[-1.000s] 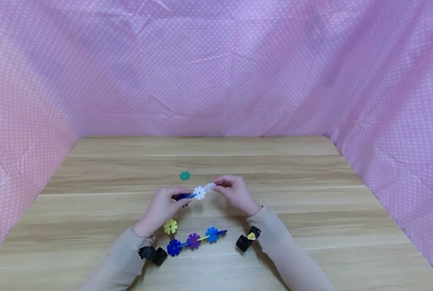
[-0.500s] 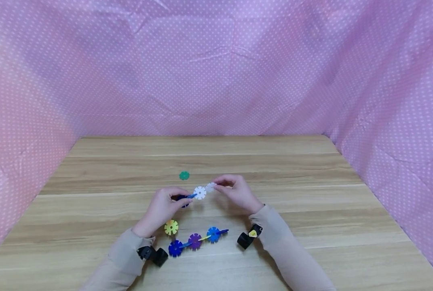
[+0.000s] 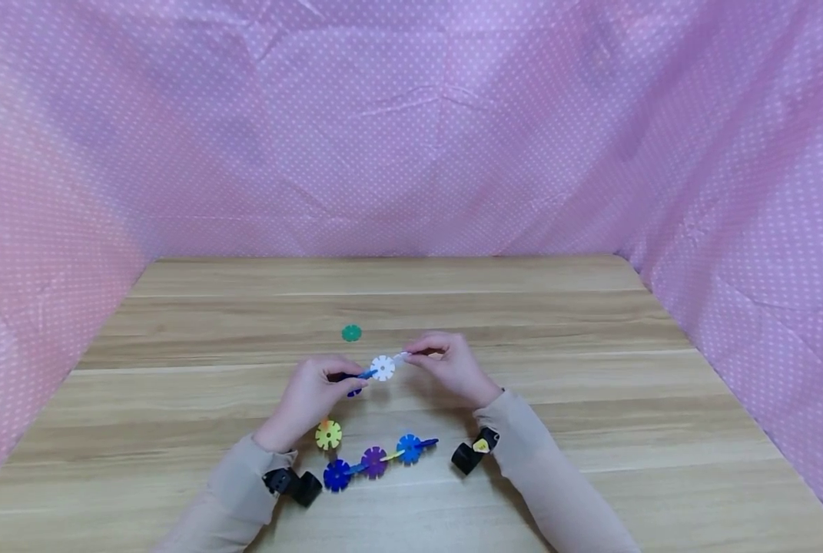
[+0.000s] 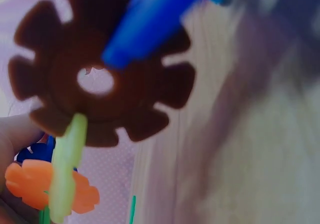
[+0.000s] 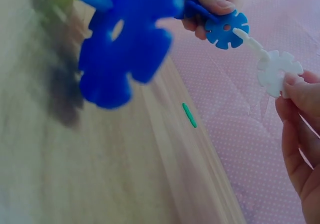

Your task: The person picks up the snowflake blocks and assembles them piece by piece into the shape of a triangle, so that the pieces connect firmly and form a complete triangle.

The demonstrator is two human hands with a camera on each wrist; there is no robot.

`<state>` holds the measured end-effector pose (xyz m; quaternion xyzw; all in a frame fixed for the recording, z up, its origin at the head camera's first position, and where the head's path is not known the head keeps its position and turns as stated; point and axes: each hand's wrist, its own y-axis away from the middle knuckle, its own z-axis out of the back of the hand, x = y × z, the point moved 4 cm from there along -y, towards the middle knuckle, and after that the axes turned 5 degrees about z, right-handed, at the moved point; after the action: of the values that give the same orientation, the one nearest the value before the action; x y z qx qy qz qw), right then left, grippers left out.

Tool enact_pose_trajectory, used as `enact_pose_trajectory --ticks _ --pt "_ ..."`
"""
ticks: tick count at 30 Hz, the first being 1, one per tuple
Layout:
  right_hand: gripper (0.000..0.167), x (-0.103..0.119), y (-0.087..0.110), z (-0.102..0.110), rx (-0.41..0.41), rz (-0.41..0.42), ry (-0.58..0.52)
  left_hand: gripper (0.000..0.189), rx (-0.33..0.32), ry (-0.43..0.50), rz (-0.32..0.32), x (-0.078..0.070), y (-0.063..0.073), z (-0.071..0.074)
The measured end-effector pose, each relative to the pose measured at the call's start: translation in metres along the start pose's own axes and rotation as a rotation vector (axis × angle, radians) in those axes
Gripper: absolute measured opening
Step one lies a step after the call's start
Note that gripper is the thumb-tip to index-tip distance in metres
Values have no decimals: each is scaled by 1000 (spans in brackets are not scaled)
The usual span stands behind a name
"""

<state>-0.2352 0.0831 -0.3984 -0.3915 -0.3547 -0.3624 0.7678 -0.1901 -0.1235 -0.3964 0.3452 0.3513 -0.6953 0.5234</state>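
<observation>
My left hand grips a dark blue notched plastic disc of a chain of interlocking discs. Joined on beyond it are a lighter blue disc and a white disc, seen edge-on in the right wrist view. My right hand pinches a second white disc between thumb and fingers, at the edge of the first. From the left hand the chain hangs toward me, with an orange disc, a yellow disc, a dark blue disc, a purple disc and a blue disc.
A loose green disc lies on the wooden table beyond the hands. Pink dotted cloth encloses the back and sides. Each wrist wears a black camera, the left one close beside the chain's dark blue disc.
The white disc in my right hand has turned more edge-on. The lower chain has shifted slightly right and nearer to me; both hands stay almost in place.
</observation>
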Motion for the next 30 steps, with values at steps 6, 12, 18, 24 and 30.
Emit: enact_pose_trajectory --ticks 6,12,18,24,30 --pt "8 1 2 -3 -43 63 -10 6 -9 -6 -12 -3 1 -1" --pt "4 3 4 -7 -46 56 -35 6 -14 -22 -32 -4 3 1" --pt "4 2 3 -7 -34 49 -53 6 -27 -49 -34 -5 3 0" --pt "5 2 3 -7 -14 32 -51 8 -59 -40 -81 -3 3 0" --pt "5 7 4 -9 -16 76 -32 9 -100 -40 -135 -2 4 -1"
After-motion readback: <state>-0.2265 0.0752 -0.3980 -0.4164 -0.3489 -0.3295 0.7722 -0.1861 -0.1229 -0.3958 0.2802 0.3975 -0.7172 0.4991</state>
